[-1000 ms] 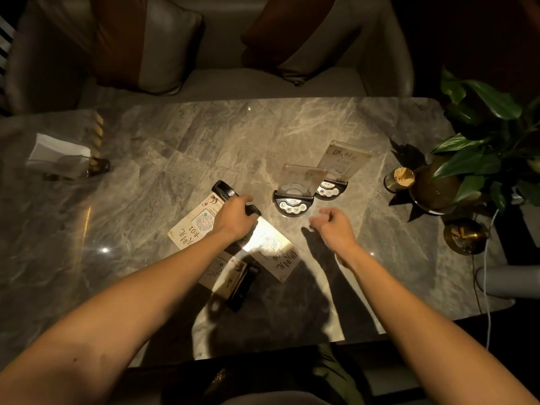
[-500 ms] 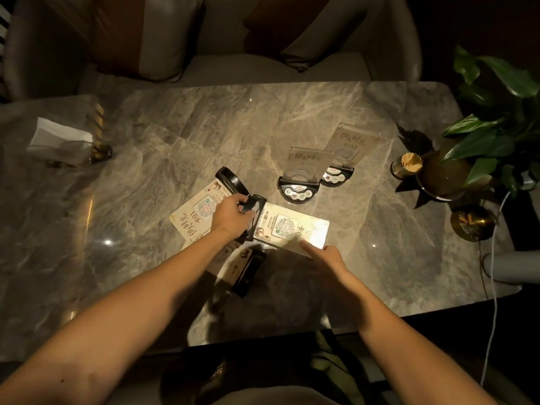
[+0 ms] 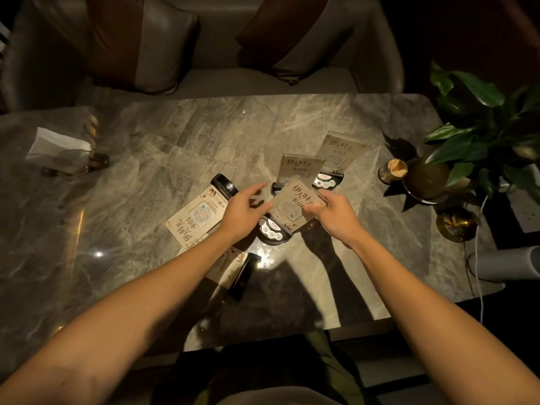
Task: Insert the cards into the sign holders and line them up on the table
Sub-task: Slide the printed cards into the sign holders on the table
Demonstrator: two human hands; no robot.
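Right hand (image 3: 336, 217): grips the card (image 3: 295, 204), frame centre, above its holder (image 3: 273, 230).
Left hand (image 3: 244, 211): released, fingers spread.
Tip: steady holder, seat card squarely.

Two sign holders (image 3: 301, 171) stand behind loose cards (image 3: 198, 217).

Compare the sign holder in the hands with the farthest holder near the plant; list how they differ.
The held sign holder is gripped by the right hand, with the left hand beside it; the farthest holder stands untouched on the table. The held one is nearest the person; the farthest one sits toward the plant. The held one's base buttons show; the farthest one's base is mostly hidden. Both carry a printed card on a dark base.
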